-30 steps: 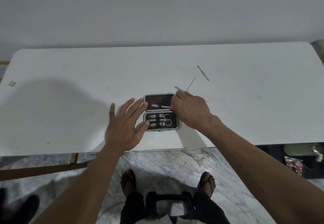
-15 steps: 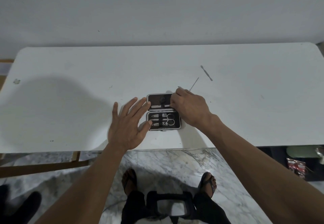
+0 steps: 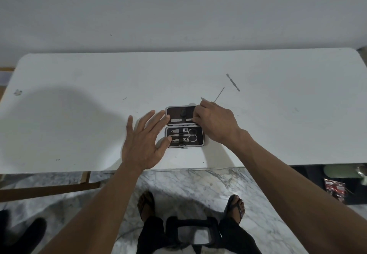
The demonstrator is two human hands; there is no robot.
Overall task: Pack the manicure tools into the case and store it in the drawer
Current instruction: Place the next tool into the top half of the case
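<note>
An open black manicure case (image 3: 184,126) lies flat on the white table (image 3: 79,104) near its front edge. Its near half holds scissors (image 3: 191,134), clippers and other metal tools under straps. The far half holds a flat metal tool (image 3: 178,120). My left hand (image 3: 145,142) rests flat, fingers spread, against the case's left side. My right hand (image 3: 216,122) is closed over the far half's right end, pinching a thin metal tool whose tip (image 3: 203,99) sticks out past the knuckles. Two loose tools lie beyond: a thin pick (image 3: 219,94) and a cuticle pusher (image 3: 233,82).
A white wall runs behind the table. Under the front edge are marble floor, my sandalled feet (image 3: 235,207), a wooden frame (image 3: 49,190) at left and dark clutter (image 3: 335,186) at lower right. No drawer is in view.
My right hand has stayed at the case's far right end, shifting the held tool slightly. The left hand keeps its place beside the case.
</note>
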